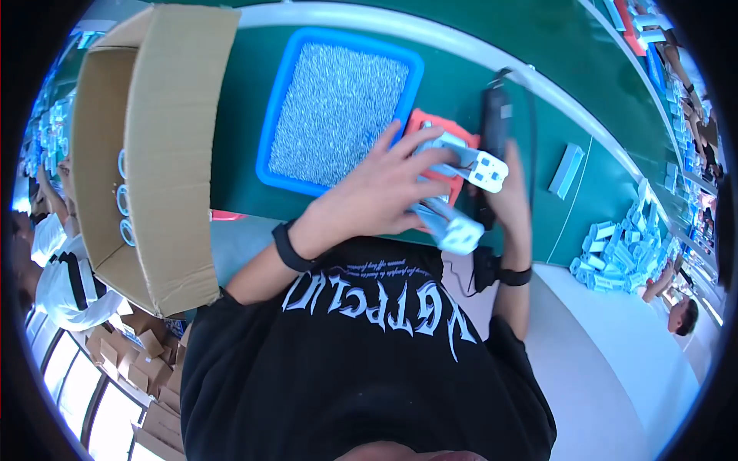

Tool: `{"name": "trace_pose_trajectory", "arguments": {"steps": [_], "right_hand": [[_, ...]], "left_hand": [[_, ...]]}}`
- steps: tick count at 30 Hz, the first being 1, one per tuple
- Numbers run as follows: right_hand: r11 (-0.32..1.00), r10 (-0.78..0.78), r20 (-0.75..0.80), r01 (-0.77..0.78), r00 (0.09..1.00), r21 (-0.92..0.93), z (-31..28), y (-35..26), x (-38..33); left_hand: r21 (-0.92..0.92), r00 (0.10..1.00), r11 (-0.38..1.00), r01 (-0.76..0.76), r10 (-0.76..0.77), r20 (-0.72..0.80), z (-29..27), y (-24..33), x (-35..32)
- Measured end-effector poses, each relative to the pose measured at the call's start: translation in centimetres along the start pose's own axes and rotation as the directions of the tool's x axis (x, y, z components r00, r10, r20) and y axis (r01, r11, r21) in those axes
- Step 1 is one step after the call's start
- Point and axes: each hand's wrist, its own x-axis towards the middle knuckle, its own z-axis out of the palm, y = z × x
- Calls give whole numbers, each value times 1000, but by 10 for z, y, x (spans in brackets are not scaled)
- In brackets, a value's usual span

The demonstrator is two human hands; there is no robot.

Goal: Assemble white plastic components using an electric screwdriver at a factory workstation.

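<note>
My left hand (377,184) reaches in from the left, its fingers bent over a red holder (437,123). It grips a white plastic housing with square holes in its end (487,170). A second white plastic piece (453,229), blurred, sticks out below the same hand. My right hand (511,192) is closed around a black electric screwdriver (496,111) beside the holder; its fingers are partly hidden behind the white housing. To the left of the holder lies a blue tray (280,100) filled with many small silvery pieces that look like screws.
A tall open cardboard box (181,154) stands at the left. One loose white piece (566,170) lies on the green table (453,58) to the right, near a heap of white plastic parts (619,250). Other people work at both sides. Several cartons (150,361) are at lower left.
</note>
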Motion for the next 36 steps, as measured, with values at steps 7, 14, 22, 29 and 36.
{"name": "trace_pose_trajectory", "arguments": {"steps": [7, 14, 22, 29, 36], "right_hand": [[977, -5, 65, -9, 998, 214, 11, -16, 23], [956, -42, 92, 14, 995, 292, 21, -5, 46], [790, 2, 275, -170, 961, 589, 3, 9, 46], [682, -82, 301, -167, 950, 712, 0, 17, 45], [663, -60, 258, -155, 964, 733, -6, 21, 39]], "left_hand": [[-79, 969, 985, 151, -164, -187, 18, -11, 17], [-317, 872, 881, 351, -431, -231, -4, -6, 12], [-142, 825, 986, 84, -149, -546, -125, 5, 129], [910, 936, 281, 305, 88, -340, -170, -212, 299], [996, 966, -85, -5, -259, -18, -150, -294, 357]]}}
